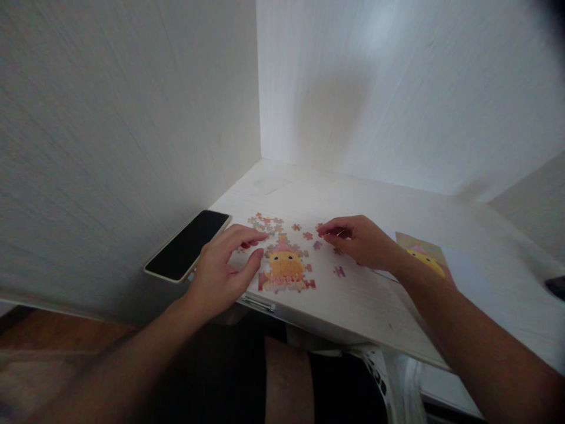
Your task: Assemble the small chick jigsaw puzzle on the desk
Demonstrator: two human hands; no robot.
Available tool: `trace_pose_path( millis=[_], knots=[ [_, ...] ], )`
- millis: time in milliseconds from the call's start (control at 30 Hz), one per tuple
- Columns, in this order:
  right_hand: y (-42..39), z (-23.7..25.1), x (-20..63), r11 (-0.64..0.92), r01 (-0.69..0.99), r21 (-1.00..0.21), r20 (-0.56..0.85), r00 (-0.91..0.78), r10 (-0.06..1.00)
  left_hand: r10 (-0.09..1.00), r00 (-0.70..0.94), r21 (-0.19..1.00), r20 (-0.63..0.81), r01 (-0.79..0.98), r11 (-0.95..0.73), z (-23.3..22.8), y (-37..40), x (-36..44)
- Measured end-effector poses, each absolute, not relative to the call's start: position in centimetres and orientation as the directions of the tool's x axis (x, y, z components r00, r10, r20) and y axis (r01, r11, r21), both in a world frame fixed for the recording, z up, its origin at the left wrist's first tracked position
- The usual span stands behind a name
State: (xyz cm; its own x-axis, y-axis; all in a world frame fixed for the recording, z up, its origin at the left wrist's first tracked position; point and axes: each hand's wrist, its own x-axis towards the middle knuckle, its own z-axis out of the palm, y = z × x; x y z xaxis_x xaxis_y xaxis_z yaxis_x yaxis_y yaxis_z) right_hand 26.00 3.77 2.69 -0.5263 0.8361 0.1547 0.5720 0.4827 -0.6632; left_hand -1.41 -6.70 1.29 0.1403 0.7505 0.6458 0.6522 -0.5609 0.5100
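Head view: the right hand has its fingertips nearly meeting by loose pieces, whether around one I cannot tell; the left hand, thumb and fingers parted, is beside the part-joined puzzle on the desk, phone leftward, picture card rightward

Bare forearms; black clothing over lap.

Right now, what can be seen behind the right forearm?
Part of a picture card with a yellow figure shows, with white paper beside it. The right forearm covers the card's lower part; anything printed there cannot be seen.
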Motion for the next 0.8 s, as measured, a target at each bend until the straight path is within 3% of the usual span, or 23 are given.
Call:
trace_pose_path(
  millis=[167, 300, 467, 800],
  knots=[
    [2.5, 3.1, 24.3, 0.311, 0.279, -0.909, 0.165, -0.446, 0.88, 0.745, 0.131, 0.544, 0.654, 0.602, -0.584, 1.3, -6.8, -0.7],
    [0.9, 3.1, 22.6, 0.131, 0.06, -0.99, 0.084, -0.498, 0.863, 0.742, 0.114, 0.562, 0.66, 0.58, -0.589, 1.4, -6.8, -0.4],
    [-0.3, 3.0, 21.6, -0.034, -0.029, -0.999, -0.011, -0.58, 0.815, 0.71, 0.202, 0.524, 0.674, 0.546, -0.653, 1.6, -7.0, 0.4],
    [-0.8, 3.2, 21.4, -0.007, 0.047, -0.999, -0.035, -0.638, 0.77, 0.665, 0.27, 0.408, 0.697, 0.614, -0.676, 1.6, -7.3, 1.9]
  ],
)
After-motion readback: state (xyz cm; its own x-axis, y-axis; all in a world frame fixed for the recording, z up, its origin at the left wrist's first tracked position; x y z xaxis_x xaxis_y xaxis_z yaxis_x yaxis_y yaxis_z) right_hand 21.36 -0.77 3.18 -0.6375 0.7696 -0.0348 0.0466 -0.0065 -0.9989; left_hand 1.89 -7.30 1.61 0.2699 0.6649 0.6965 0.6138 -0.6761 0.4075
